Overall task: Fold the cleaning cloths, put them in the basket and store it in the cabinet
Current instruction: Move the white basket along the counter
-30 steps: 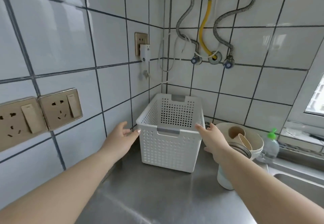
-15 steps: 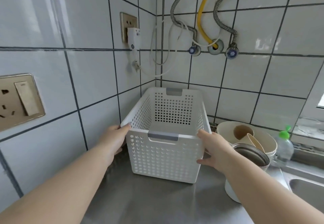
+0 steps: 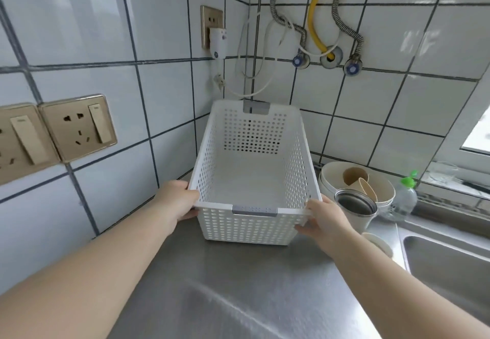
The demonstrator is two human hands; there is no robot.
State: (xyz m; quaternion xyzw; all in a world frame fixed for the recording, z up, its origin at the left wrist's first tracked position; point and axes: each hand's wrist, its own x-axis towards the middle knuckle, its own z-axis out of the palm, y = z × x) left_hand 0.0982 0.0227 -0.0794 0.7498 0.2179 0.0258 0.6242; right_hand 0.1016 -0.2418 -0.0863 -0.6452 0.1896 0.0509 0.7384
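A white perforated plastic basket [image 3: 246, 226] with grey handle inserts stands on the steel counter in the tiled corner, and nothing lies inside it. My left hand [image 3: 177, 202] grips its near left corner, thumb over the rim. My right hand [image 3: 324, 218] grips the near right corner, fingers against the side wall. No cleaning cloths and no cabinet are in view.
The steel counter [image 3: 238, 299] stretches toward me. Right of the basket stand a metal-rimmed cup [image 3: 355, 206], stacked bowls with cups [image 3: 371, 182] and a green-capped bottle [image 3: 405, 192]. A sink [image 3: 450, 264] lies at the right. Wall sockets [image 3: 77, 126], hoses and a cable are on the tiles.
Both hands went from reaching beside the basket to gripping its near corners. The basket now sits closer to me, and I see down into it.
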